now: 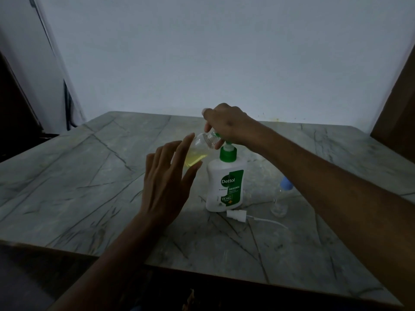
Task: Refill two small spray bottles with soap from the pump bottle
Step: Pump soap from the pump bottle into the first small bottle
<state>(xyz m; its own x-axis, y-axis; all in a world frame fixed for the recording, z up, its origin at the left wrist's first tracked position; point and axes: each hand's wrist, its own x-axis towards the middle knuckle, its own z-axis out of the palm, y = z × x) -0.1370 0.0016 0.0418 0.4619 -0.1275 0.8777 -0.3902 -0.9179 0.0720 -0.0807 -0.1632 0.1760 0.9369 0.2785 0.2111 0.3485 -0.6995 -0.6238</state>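
Nearest, a loose spray head (236, 215) with its white tube lies flat on the table (89, 176), touching nothing. I read it as taken off so one bottle's neck is free.

Left hand (167, 176): fingers spread and straight, pinching nothing, hovering at the tilted bottle's underside. I guess it waits to steady or take it.

Pump bottle (225, 185) stands upright mid-table.

Second bottle (280, 198), blue cap on, stands just right of it, half hidden by my right forearm.

Right hand (226, 126) grips the open bottle (199, 147) by the neck, beside the pump spout and tilted, yellow soap pooled inside. Thumb placement I cannot tell.
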